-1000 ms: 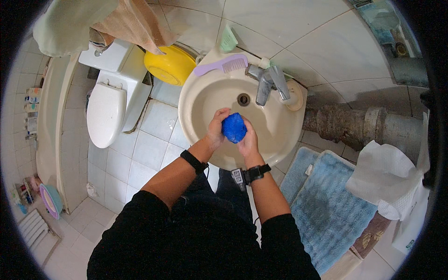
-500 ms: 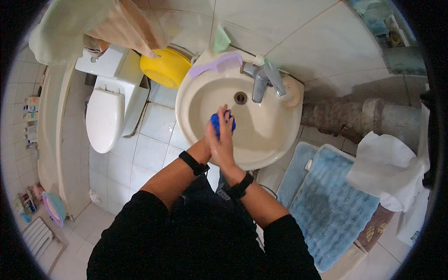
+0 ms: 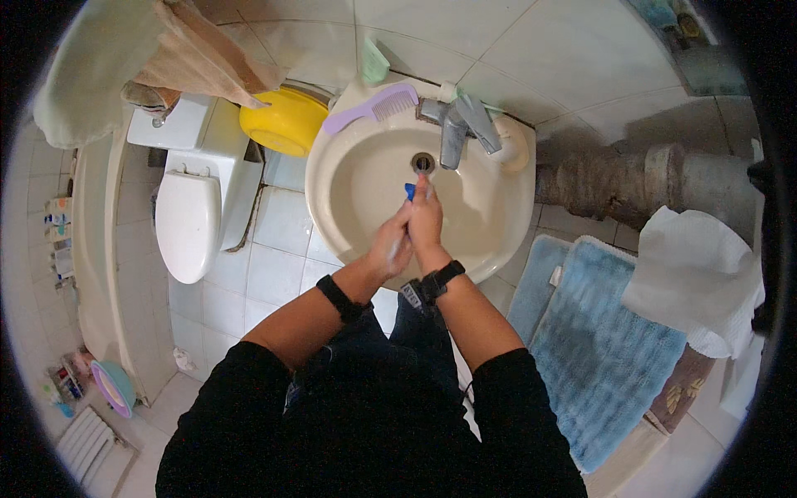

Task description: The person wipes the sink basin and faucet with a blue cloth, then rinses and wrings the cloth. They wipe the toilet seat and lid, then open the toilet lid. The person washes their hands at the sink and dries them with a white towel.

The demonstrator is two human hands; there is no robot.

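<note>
Left hand [image 3: 393, 246] and right hand [image 3: 427, 221] pressed together around a blue object [image 3: 410, 191] above the cream sink [image 3: 349, 187], below the tap [image 3: 455, 133].

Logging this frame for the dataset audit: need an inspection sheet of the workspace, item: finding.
Surface: cream washbasin, drain open, bowl otherwise bare.
Job's things: blue object, mostly hidden between the palms, only a tip showing.
Clutter: purple comb on the basin rim; yellow bowl beside the toilet.
Grips: left hand and right hand pressed together over the basin, below the tap.
Cables: nothing seen.
Surroundings: blue mat on tiled floor, white towel at right.
</note>
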